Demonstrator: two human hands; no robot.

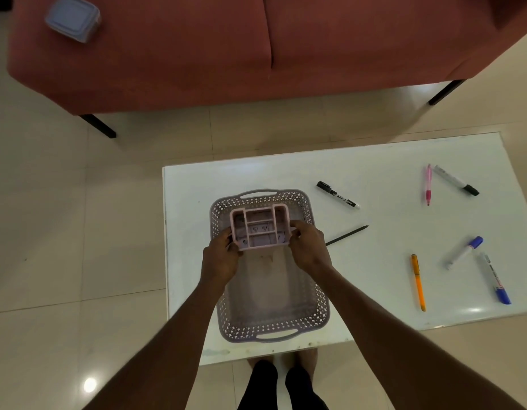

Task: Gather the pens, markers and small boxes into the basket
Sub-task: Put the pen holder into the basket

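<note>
the grey lattice basket [315,303] sits on the white desk [374,179], its near half bare inside. over its far half, the left hand [222,258] and right hand [308,247] are each closed on an end of a pink divided box [257,227], whose compartments look empty. to the right on the desk lie an orange pen [418,282], two blue-capped markers [494,278] [463,252], a black pencil [346,235], two black markers [337,195] [456,180] and a pink pen [428,184]. farthest, a lidded blue container [73,17] rests on the red sofa [182,48].
</note>
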